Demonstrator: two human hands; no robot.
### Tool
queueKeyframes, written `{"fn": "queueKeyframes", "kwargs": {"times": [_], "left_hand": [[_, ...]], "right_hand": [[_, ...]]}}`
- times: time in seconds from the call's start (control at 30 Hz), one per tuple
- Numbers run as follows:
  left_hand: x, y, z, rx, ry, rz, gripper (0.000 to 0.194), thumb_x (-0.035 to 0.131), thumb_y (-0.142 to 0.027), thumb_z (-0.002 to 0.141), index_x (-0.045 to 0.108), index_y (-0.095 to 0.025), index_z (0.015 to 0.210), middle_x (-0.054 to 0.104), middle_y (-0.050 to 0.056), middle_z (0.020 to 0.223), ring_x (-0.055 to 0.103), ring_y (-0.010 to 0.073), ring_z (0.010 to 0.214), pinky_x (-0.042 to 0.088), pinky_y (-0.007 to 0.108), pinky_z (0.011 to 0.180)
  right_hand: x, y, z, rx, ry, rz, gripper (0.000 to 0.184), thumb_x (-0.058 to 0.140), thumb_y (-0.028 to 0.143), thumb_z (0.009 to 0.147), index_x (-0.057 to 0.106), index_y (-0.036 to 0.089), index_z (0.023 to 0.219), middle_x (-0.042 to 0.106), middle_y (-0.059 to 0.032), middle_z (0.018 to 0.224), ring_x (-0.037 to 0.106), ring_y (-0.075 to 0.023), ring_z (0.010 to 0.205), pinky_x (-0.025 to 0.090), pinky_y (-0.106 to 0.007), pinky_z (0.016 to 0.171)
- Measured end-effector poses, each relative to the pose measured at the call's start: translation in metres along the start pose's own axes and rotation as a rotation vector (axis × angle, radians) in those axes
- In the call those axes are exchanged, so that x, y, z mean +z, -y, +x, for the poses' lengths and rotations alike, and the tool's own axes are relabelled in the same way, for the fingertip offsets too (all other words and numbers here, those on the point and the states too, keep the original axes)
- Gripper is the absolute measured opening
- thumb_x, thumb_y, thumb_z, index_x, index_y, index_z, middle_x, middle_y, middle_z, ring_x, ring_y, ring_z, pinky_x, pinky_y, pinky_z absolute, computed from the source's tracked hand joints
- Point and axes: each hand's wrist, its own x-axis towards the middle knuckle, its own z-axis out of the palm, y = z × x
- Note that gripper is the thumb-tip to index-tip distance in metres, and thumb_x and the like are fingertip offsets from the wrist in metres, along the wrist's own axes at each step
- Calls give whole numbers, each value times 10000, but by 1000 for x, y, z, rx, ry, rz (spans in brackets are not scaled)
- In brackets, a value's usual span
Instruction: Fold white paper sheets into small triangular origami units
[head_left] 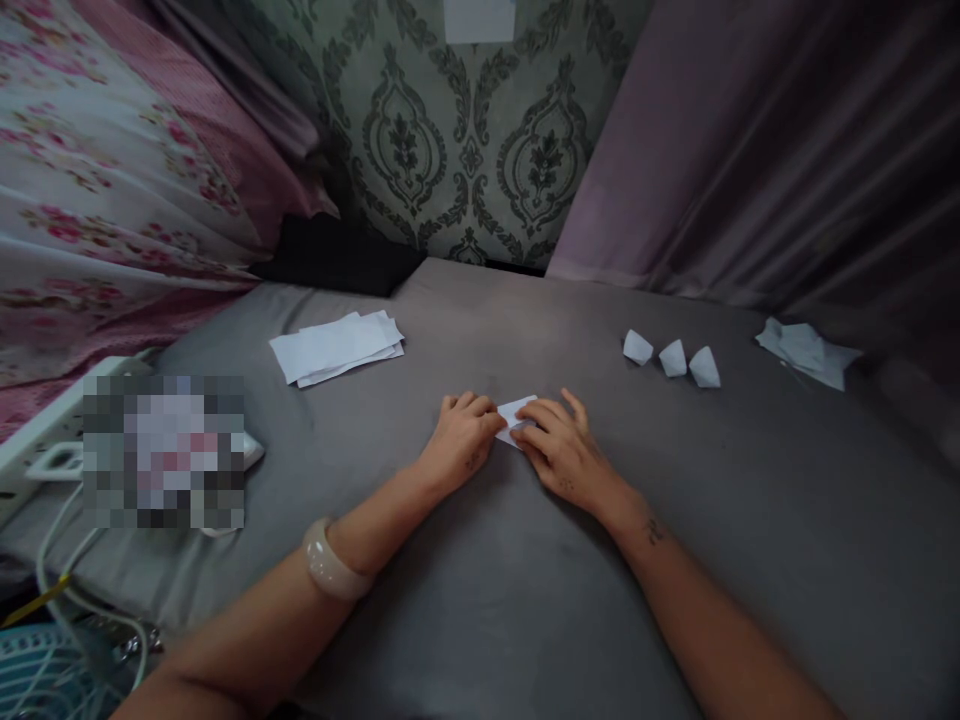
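Note:
A small folded piece of white paper (512,412) lies on the grey sheet between my two hands. My left hand (465,435) grips its left edge, fingers curled and thumb against the paper. From the other side, my right hand (562,447) holds the paper with its thumb and front fingers, while one outer finger sticks up. Parts of the paper are hidden under the fingers. To the right, three small folded white paper shapes (673,358) stand in a row, apart from my hands.
Loose white paper strips (337,348) lie in a pile at the left. More crumpled white paper (810,352) rests at the far right. A black folded cloth (341,255) sits at the back. A white power strip (45,430) with cables runs along the left edge, beside a blurred-out patch.

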Motion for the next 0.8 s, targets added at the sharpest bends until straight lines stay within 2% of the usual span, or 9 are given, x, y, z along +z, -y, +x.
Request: {"fn": "queueKeyframes", "kwargs": {"times": [0.23,0.37,0.47,0.6,0.7,0.8], "left_hand": [[-8,-5,-1,151,109,135,254,381,-169,928,623,-167,1006,628,92,1041,523,218,927,330,363,802],[-13,-9,-5,155,110,156,227,418,-187,899,638,-136,899,626,108,941,546,229,883,358,365,801],[-15,-10,-7,110,83,131,328,382,-278,936,649,-140,805,628,98,855,561,222,817,372,363,762],[-9,-4,-4,-33,39,15,406,359,-323,955,632,-155,706,626,86,807,570,192,757,389,326,711],[0,3,1,-156,-6,-121,350,442,-351,925,598,-167,671,601,64,775,551,174,717,402,293,664],[9,8,7,-245,-84,-177,180,589,-338,839,616,-162,813,586,69,858,542,210,838,427,320,758]], "right_hand": [[-3,0,1,25,13,72,182,475,179,903,634,235,970,650,-42,1033,595,-191,956,199,-530,1096],[-2,-7,0,115,-23,92,210,444,183,917,611,219,1040,653,-55,1027,579,-205,951,326,-455,1022],[-1,-14,-3,169,-27,47,258,423,183,925,621,215,1087,635,-78,1050,552,-226,954,412,-407,892],[1,-20,-4,216,-37,30,243,449,218,919,654,200,1048,629,-83,1010,540,-226,910,430,-392,841],[8,-26,0,280,-84,103,217,473,268,918,680,204,941,631,-72,978,551,-212,899,437,-374,826],[14,-37,6,364,-86,203,158,549,297,879,679,212,848,628,-50,907,570,-200,870,441,-366,810]]}}
